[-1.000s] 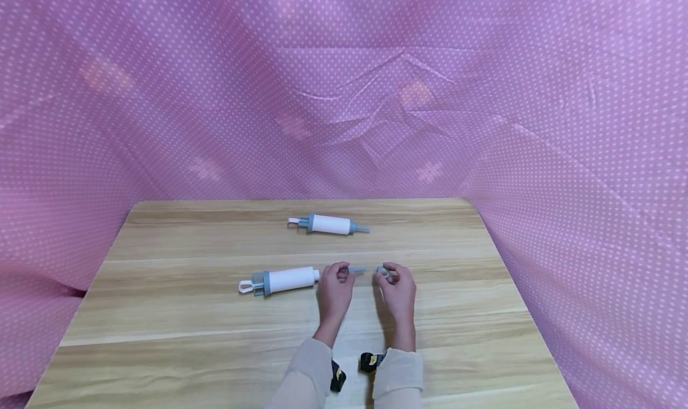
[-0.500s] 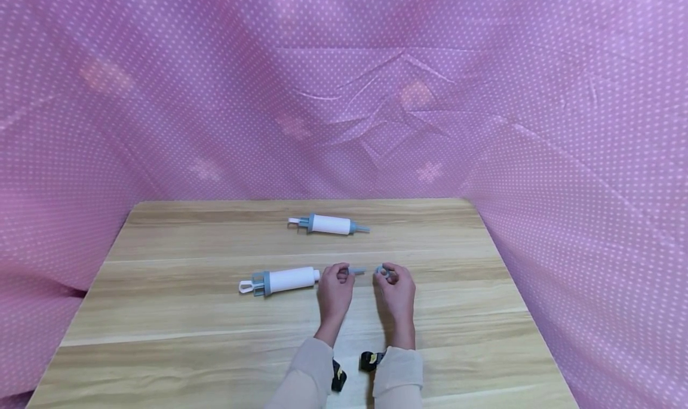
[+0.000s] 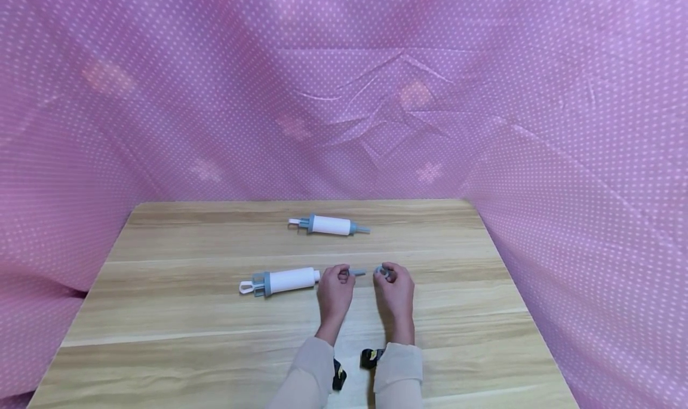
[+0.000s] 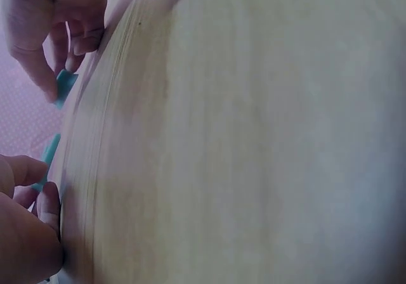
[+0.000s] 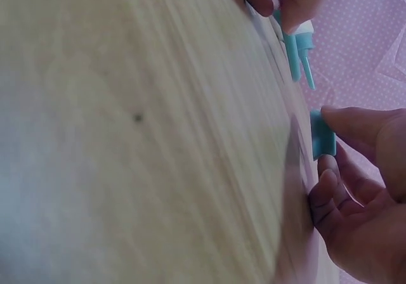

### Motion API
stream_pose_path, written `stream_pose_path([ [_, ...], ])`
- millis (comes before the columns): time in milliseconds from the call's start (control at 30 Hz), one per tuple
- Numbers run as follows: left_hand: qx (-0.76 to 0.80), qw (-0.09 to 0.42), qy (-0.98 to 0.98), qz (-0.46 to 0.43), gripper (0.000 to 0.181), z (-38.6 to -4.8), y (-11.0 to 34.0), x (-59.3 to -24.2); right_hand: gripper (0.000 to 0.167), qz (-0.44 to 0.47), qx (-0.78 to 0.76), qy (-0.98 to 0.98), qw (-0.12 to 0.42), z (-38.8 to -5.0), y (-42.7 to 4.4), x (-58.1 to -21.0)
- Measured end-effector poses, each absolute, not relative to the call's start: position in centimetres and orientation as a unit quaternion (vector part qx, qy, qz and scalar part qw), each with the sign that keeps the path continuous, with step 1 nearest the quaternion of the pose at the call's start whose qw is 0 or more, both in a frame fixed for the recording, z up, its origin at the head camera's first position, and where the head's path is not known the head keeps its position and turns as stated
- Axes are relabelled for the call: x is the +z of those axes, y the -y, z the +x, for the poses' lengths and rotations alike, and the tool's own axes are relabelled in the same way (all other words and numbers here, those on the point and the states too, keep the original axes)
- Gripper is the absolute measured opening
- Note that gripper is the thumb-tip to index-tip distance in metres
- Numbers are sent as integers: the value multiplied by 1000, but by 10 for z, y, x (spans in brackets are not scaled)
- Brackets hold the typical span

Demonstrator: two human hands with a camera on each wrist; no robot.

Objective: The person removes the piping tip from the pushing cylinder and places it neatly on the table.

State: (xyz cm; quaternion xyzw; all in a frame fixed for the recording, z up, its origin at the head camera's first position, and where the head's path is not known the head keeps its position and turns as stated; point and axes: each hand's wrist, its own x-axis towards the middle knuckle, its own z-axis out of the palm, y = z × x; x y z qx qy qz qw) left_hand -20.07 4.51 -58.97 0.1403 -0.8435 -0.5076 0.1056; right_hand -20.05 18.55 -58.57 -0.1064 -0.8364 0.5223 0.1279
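In the head view my left hand [image 3: 335, 289] pinches a slim blue-green nozzle [image 3: 358, 272], whose tip points right. Across a small gap, my right hand [image 3: 398, 289] holds a short blue-green ring [image 3: 381, 271] between thumb and fingers. The right wrist view shows the side of this ring [image 5: 323, 135] and the narrow nozzle [image 5: 292, 56] apart from it. Left of my left hand lies a white syringe-like tube [image 3: 292, 279] with a blue-green collar and a white loop handle. The nozzle's wider base is mostly hidden by my left fingers.
Farther back on the wooden table [image 3: 177, 313] lies a second white syringe-like tube [image 3: 331, 225], with a blue-green nozzle on its right end. Pink dotted cloth [image 3: 344, 98] hangs behind and at both sides of the table. Black wrist cameras are strapped near both cuffs.
Both hands keep their holds on the nozzle and the ring. My right hand has drifted very slightly left; the tubes on the table lie unchanged.
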Motion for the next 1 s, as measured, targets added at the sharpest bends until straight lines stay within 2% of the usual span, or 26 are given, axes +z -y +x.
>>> stream_pose_path([
  [700,-494,86,854,136,23,-204,-43,-591,32,-107,476,867,99,-204,-184,-590],
  [1000,-488,100,857,130,24,-204,-41,-590,38,-105,486,863,94,-204,-186,-590],
])
